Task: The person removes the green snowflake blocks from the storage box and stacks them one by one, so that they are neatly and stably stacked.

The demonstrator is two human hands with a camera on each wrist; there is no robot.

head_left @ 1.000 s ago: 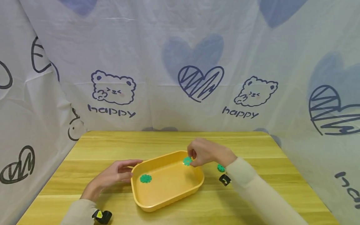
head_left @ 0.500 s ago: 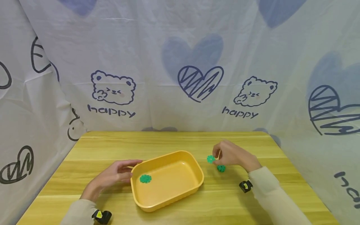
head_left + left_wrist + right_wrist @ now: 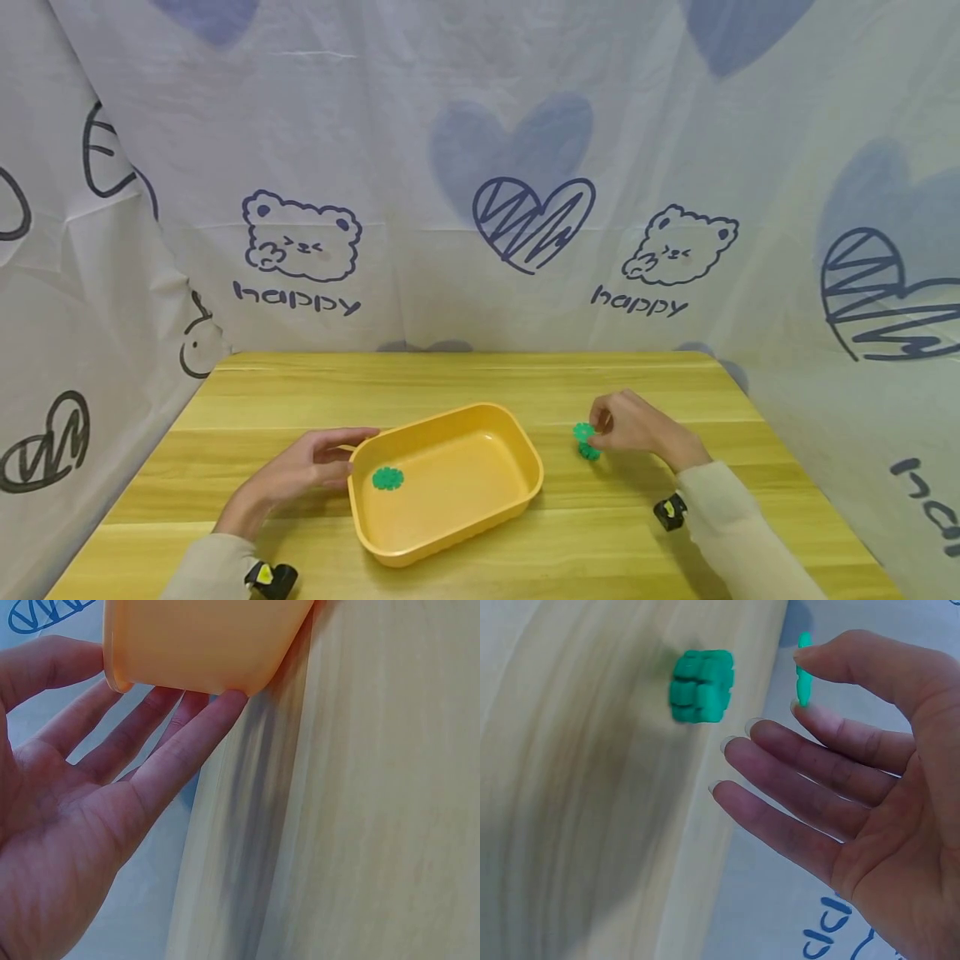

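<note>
My right hand [image 3: 633,425] pinches a thin green snowflake building disc [image 3: 583,432] between thumb and finger. In the right wrist view, that disc [image 3: 804,671] is edge-on and the other fingers are spread. Close below it, a small stack of green discs [image 3: 589,452] rests on the table; the right wrist view shows the stack [image 3: 701,686] from the side, apart from the hand. My left hand [image 3: 300,467] touches the left end of a yellow tray [image 3: 450,546] with extended fingers, seen against its outer wall in the left wrist view. Green discs [image 3: 387,478] lie inside the tray's left end.
The wood-grain table [image 3: 420,379] reaches back to a pale printed curtain [image 3: 427,275], which also hangs along both sides. Black wrist cameras sit below the left cuff [image 3: 272,578] and the right cuff [image 3: 670,511].
My right hand has moved right, from over the tray to the stack on the table, and lowered with the disc still pinched. The left hand and tray have stayed put.
</note>
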